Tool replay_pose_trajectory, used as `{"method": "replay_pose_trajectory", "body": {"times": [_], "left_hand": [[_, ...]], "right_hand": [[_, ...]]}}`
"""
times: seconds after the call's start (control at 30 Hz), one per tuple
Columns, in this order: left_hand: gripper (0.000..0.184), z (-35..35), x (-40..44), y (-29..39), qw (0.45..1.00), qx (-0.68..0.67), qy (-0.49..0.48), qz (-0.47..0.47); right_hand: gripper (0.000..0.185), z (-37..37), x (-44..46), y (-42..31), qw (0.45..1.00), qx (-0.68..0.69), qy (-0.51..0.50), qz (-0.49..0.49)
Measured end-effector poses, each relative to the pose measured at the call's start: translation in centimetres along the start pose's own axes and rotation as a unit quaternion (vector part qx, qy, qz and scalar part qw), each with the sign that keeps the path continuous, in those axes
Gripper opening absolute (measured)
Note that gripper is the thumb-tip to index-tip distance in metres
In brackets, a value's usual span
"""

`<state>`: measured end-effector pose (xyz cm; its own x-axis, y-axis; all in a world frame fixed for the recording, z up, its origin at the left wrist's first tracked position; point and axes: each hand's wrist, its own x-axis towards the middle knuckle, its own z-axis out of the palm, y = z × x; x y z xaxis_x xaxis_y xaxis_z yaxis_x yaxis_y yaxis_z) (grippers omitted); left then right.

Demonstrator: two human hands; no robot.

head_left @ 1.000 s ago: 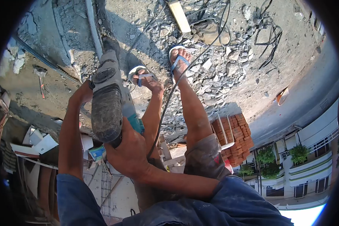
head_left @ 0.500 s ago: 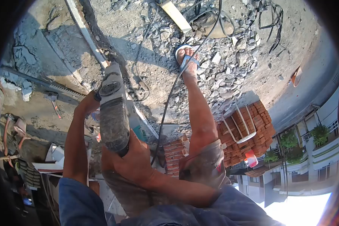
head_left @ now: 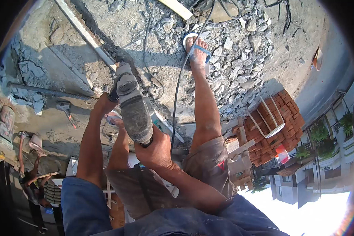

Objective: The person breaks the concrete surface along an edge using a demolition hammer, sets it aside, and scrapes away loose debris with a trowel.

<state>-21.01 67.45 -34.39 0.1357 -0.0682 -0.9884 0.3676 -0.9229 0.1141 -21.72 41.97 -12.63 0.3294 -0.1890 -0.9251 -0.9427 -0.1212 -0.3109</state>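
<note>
A dusty grey demolition hammer [head_left: 134,112] points away from me and down into a narrow trench in broken ground. My right hand [head_left: 156,148] is closed round its rear handle. Up near the front of the tool, my left hand [head_left: 106,104] grips the side handle, partly hidden by the wrist and the tool body. The working tip is hidden at the trench edge, close to a long pale strip [head_left: 86,33]. A dark power cable [head_left: 179,78] runs past the tool and over my sandalled foot [head_left: 196,49].
Rubble [head_left: 240,63] lies round my foot. A brick stack [head_left: 277,126] with a white metal frame [head_left: 277,129] on it stands to the right. On the left are a hammer [head_left: 67,113], a ribbed steel bar [head_left: 51,90] and another person [head_left: 35,183] holding a wooden handle.
The view has shifted, and the demolition hammer with both hands appears further right. My left foot and more of the other person now show. Both hands keep their hold.
</note>
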Motion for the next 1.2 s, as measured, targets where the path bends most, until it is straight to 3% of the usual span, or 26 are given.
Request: {"method": "replay_pose_trajectory", "body": {"times": [0.1, 0.2, 0.27, 0.47, 0.6, 0.67, 0.9, 1.2], "left_hand": [[0.041, 1.1, 0.8, 0.0, 0.999, 0.036, -0.007, -0.015], [0.041, 2.6, 0.6, 2.0, 0.999, 0.037, 0.004, -0.016], [0.041, 3.8, 0.3, 3.3, 0.998, 0.006, 0.002, -0.069], [0.042, 5.9, -0.2, 4.4, 0.998, -0.002, 0.04, -0.049], [0.041, 4.8, -0.6, 6.2, 0.995, 0.08, 0.026, -0.049], [0.042, 4.9, -0.3, 6.2, 0.992, 0.107, 0.004, -0.062], [0.045, 6.7, 0.3, 4.4, 0.981, 0.162, 0.061, -0.081], [0.036, 9.4, 0.6, 5.1, 0.981, 0.138, 0.077, -0.111]], "right_hand": [[0.037, -1.3, 0.7, 2.2, 0.997, 0.07, 0.024, -0.036], [0.029, -3.9, 2.0, 3.9, 0.998, 0.05, 0.024, -0.029], [0.029, -5.1, 2.8, 5.7, 0.996, 0.053, 0.041, -0.055], [0.028, -6.1, 3.0, 9.1, 0.994, 0.07, 0.055, -0.068], [0.026, -4.8, 2.8, 13.9, 0.994, 0.069, 0.064, -0.062], [0.025, -4.1, 2.7, 15.3, 0.975, 0.192, 0.108, -0.009], [0.033, -2.1, 2.0, 19.1, 0.957, 0.259, 0.126, 0.032], [0.035, -2.5, 3.5, 23.9, 0.968, 0.205, 0.137, 0.04]]}}
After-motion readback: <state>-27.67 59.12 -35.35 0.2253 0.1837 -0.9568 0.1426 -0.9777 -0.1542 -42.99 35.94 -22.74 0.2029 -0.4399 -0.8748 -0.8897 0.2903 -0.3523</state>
